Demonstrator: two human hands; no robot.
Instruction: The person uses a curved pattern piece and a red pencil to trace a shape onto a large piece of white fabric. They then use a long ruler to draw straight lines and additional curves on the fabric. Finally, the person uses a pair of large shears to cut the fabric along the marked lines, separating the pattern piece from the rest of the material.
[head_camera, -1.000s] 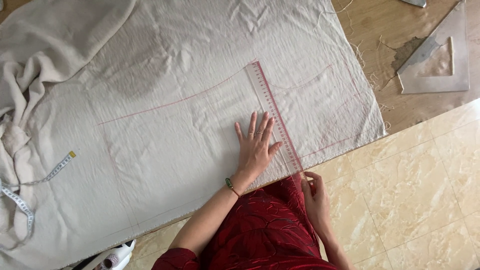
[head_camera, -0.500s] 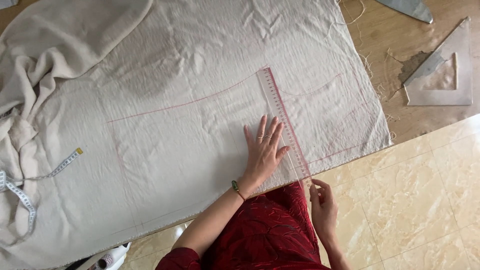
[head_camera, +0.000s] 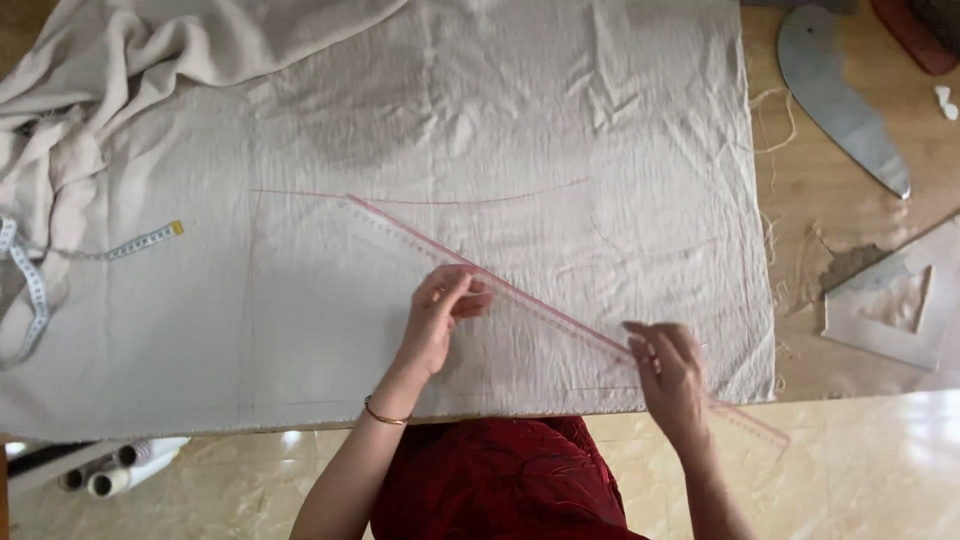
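The long see-through ruler (head_camera: 520, 295) with a pink edge lies flat on the cream cloth (head_camera: 450, 120), and both hands are on it. It runs in a slant, from far up and off to the left of the left hand (head_camera: 440, 315), down past the right hand (head_camera: 668, 372), and its low end sticks out over the edge of the counter (head_camera: 800, 190). The left hand sits near the middle of the ruler, fingers bent and tips pressing on it, not wrapped round it. The right hand is nearer the low end, fingers curled onto the ruler's edge; I cannot tell if it pinches the ruler or only pushes on it. So the long way of the ruler goes straight from one hand to the other.

Thin pink lines are drawn on the cloth just above the left hand. A tape measure (head_camera: 60, 260) lies well off to the left of that hand. A grey curved ruler (head_camera: 845, 100) and a clear triangle (head_camera: 890, 310) lie on the bare wood, up and to the right of the right hand
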